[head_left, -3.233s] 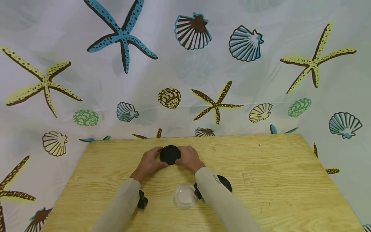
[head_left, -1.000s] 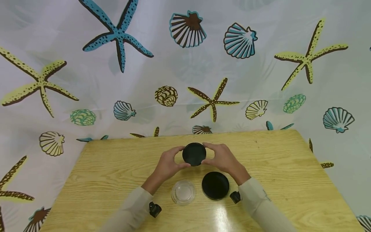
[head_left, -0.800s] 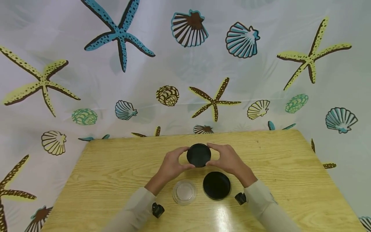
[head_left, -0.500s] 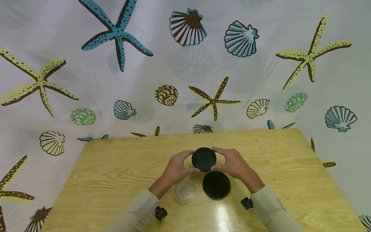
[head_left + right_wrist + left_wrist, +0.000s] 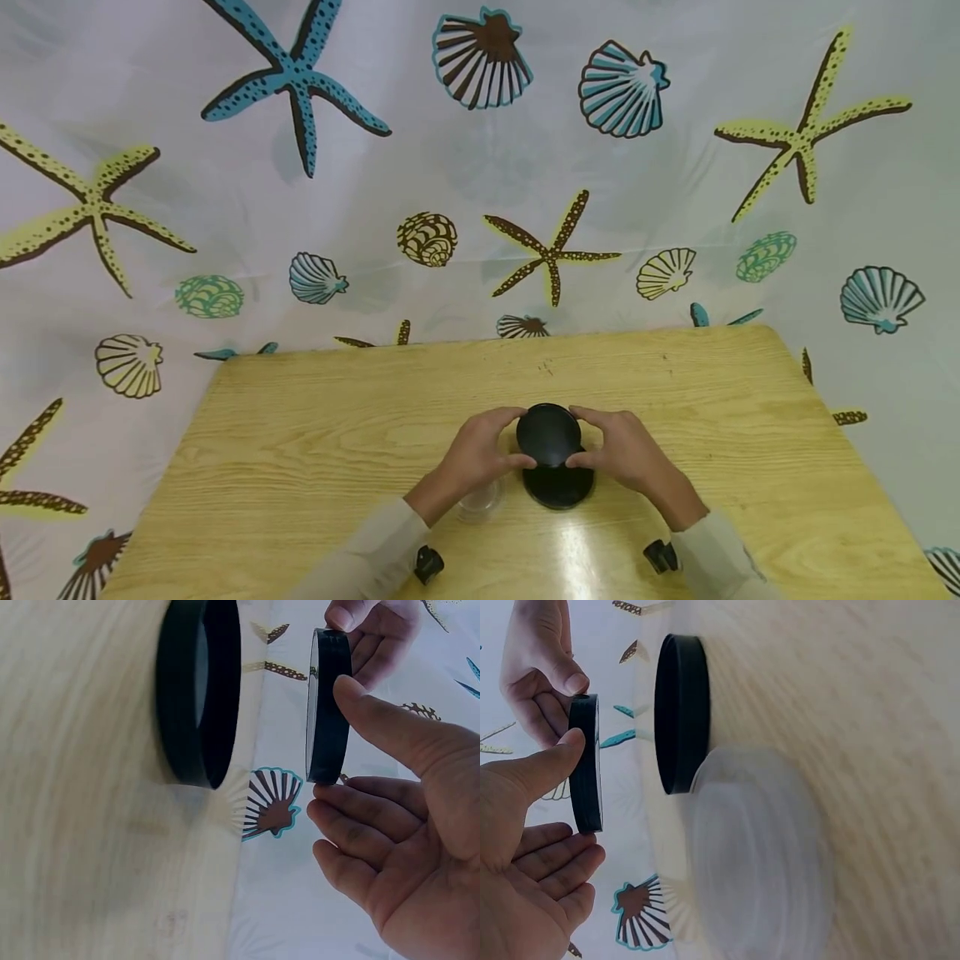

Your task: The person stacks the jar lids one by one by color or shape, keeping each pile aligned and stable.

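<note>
A small black round disc (image 5: 549, 435) with a low rim is held in the air between both hands. My left hand (image 5: 477, 457) pinches its left edge between thumb and fingers; the right hand (image 5: 630, 452) pinches the opposite edge. Below it on the table lies a wider, shallow black round dish (image 5: 558, 493), hollow side up, partly covered by the disc in the head view. Both wrist views show a gap between the disc (image 5: 586, 765) and the dish (image 5: 176, 697). A clear round plastic container (image 5: 480, 504) sits left of the dish, partly hidden behind the left wrist.
The wooden table (image 5: 315, 425) runs back to a hanging cloth (image 5: 480, 167) printed with starfish and shells. Black wrist cameras (image 5: 429, 564) sit at both sleeve cuffs.
Both hands have carried the black disc from the far middle of the table to the right, then toward the person, over the dish. The dish and clear container have stayed put.
</note>
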Action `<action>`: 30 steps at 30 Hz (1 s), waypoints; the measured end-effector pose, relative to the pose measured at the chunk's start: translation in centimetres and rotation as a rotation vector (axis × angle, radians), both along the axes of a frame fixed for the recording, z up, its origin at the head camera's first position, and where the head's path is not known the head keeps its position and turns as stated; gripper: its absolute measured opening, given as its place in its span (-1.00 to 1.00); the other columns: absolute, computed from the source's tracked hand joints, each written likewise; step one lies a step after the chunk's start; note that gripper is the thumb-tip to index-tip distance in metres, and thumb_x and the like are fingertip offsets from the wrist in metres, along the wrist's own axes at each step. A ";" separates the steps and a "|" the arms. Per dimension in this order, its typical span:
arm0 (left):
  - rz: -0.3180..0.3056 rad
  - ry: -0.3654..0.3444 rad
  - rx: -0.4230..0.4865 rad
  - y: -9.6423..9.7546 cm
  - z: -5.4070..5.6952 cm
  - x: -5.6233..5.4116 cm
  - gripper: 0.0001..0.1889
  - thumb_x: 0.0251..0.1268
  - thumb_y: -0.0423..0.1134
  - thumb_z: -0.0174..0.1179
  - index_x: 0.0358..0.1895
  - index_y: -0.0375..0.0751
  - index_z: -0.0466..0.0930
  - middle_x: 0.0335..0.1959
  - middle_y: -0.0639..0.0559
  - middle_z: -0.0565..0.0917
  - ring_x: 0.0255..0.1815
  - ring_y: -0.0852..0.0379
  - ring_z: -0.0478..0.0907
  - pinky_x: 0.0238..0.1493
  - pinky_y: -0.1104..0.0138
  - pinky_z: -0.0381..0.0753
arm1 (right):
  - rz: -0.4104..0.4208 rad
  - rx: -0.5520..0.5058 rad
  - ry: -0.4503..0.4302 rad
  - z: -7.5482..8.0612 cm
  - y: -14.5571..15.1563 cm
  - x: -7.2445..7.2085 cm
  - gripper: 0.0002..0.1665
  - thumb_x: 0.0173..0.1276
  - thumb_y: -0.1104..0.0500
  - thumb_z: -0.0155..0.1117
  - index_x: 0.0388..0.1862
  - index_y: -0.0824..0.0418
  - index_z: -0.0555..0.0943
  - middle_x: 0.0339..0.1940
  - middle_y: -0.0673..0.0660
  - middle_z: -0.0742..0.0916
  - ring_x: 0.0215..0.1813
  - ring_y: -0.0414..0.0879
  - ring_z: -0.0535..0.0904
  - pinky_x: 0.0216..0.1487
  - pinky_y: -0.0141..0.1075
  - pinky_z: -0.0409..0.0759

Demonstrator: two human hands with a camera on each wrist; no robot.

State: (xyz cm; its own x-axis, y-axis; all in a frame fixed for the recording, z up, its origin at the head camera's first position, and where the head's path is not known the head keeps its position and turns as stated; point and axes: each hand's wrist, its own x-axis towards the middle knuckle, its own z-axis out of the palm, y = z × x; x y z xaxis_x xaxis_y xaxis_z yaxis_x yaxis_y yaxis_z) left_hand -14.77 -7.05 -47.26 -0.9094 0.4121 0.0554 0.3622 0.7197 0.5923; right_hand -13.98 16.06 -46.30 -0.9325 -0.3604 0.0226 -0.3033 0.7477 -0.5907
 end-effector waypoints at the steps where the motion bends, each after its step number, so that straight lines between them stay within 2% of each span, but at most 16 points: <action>1: -0.003 -0.007 -0.007 0.1 -0.2 0.1 -0.27 -0.05 -0.04 0.45 0.26 -0.18 0.44 0.24 -0.08 0.53 0.27 -0.06 0.48 0.22 0.08 0.51 | -0.002 0.002 -0.005 -0.1 0.0 0.2 -0.17 0.01 0.00 0.53 0.29 0.19 0.48 0.15 0.17 0.66 0.09 0.09 0.62 0.09 0.01 0.60; 5: -0.010 -0.042 -0.019 0.4 -0.6 0.6 -0.27 -0.04 -0.03 0.45 0.27 -0.18 0.44 0.25 -0.08 0.52 0.27 -0.06 0.46 0.23 0.07 0.50 | -0.008 0.023 0.003 -0.5 0.2 0.9 -0.17 -0.01 0.01 0.54 0.27 0.20 0.49 0.14 0.17 0.67 0.05 0.08 0.64 0.07 0.00 0.60; 8: -0.007 -0.062 -0.010 0.6 -0.7 0.8 -0.27 -0.03 -0.04 0.45 0.27 -0.16 0.44 0.26 -0.07 0.52 0.28 -0.06 0.45 0.24 0.06 0.49 | -0.013 0.039 0.013 -0.6 0.2 1.2 -0.17 -0.02 0.02 0.54 0.26 0.22 0.50 0.15 0.18 0.66 0.10 0.11 0.62 0.08 0.01 0.59; 14: -0.022 -0.083 -0.009 0.9 -1.1 1.4 -0.29 -0.02 -0.03 0.44 0.26 -0.15 0.45 0.25 -0.05 0.53 0.28 -0.04 0.45 0.25 0.06 0.48 | -0.018 0.064 -0.014 -1.0 0.4 1.8 -0.15 -0.03 -0.01 0.55 0.26 0.20 0.50 0.12 0.18 0.68 0.09 0.11 0.63 0.09 0.02 0.59; 21: -0.033 -0.043 -0.060 1.1 -1.8 1.6 -0.30 -0.01 0.00 0.43 0.25 -0.15 0.45 0.23 -0.05 0.54 0.27 -0.02 0.46 0.25 0.09 0.48 | 0.016 0.076 0.048 -1.5 0.4 2.0 -0.17 -0.09 0.03 0.58 0.20 0.27 0.54 0.04 0.20 0.71 0.00 0.07 0.67 0.19 0.11 0.50; 30: -0.063 -0.007 -0.128 1.2 -2.4 2.0 -0.29 -0.01 0.04 0.42 0.24 -0.17 0.46 0.21 -0.05 0.56 0.24 0.02 0.49 0.21 0.13 0.52 | 0.015 0.136 0.069 -2.0 0.0 2.5 -0.16 -0.11 0.03 0.60 0.18 0.30 0.55 0.00 0.21 0.73 -0.05 0.06 0.69 -0.02 -0.10 0.65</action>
